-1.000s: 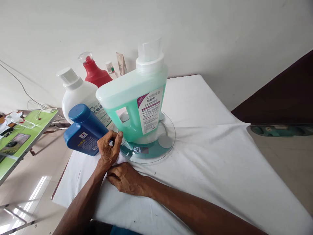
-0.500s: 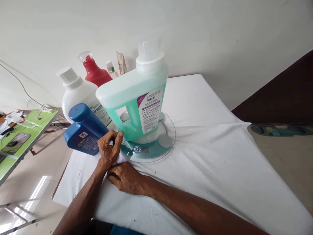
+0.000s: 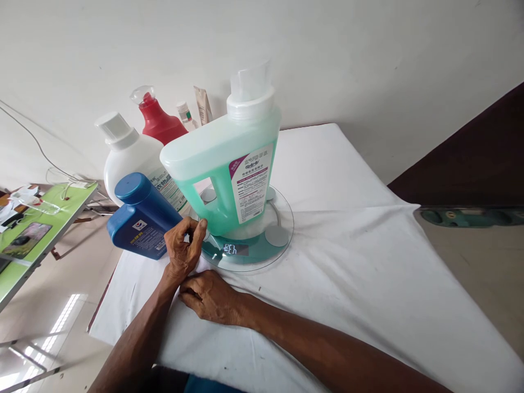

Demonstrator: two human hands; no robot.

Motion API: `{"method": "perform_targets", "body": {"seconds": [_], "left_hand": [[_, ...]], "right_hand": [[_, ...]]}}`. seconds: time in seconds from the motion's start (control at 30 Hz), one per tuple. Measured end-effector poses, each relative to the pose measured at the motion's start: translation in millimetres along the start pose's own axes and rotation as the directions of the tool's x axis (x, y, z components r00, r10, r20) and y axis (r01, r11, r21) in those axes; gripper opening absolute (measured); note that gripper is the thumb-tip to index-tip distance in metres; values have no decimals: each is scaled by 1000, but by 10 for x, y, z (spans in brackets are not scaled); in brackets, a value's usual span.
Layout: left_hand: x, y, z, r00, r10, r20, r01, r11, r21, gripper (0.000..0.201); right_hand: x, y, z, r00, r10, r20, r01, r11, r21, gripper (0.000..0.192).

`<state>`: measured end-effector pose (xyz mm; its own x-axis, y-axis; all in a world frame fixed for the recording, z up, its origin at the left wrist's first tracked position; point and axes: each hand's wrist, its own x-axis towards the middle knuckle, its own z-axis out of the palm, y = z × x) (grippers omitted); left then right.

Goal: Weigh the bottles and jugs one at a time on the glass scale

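A large clear jug (image 3: 216, 164) of green liquid, with a white-collared cap and a paper label, stands upright on a round glass scale (image 3: 282, 218). The scale's lit display (image 3: 235, 249) faces me upside down. My left hand (image 3: 184, 248) is closed, its fingers curled and nothing visible in them, at the scale's near left edge. Just below it, my right hand (image 3: 210, 297) rests with bent fingers on the white cloth, against my left wrist; I see nothing in it. A blue bottle (image 3: 143, 224) leans beside my left hand, its base partly hidden.
Behind the blue bottle stand a white detergent bottle (image 3: 126, 158), a red bottle (image 3: 159, 123), a small capped bottle (image 3: 185, 113) and a tube (image 3: 202, 103), close to the wall. White cloth (image 3: 347, 245) covers the table. A green table (image 3: 49, 218) with papers and cables is at left.
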<state>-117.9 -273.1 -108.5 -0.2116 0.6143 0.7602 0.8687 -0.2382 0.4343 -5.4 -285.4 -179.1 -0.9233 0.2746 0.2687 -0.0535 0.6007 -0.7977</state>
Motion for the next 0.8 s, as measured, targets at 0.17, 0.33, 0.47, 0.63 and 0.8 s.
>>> {"method": "perform_targets", "body": {"seconds": [0.17,0.33,0.47,0.63,0.8], "left_hand": [[3,13,4,1000,-2,13,3,1000,-30,50],[0,8,5,999,30,28,-29,999,-32,46],[-5,-8,9,999,19,50,-17,999,-40,47],[-15,-24,27,996,-33,79,38,998,-59,50],[-21,-26,42,991,-31,127,42,995,-91,48]], "right_hand": [[4,9,25,1000,6,2,-6,1000,-8,23],[2,14,30,1000,14,4,-14,1000,-6,21],[2,14,32,1000,16,7,-16,1000,-20,19],[-5,10,25,1000,9,-6,-9,1000,7,19],[-10,7,14,1000,9,11,-9,1000,-11,19]]}}
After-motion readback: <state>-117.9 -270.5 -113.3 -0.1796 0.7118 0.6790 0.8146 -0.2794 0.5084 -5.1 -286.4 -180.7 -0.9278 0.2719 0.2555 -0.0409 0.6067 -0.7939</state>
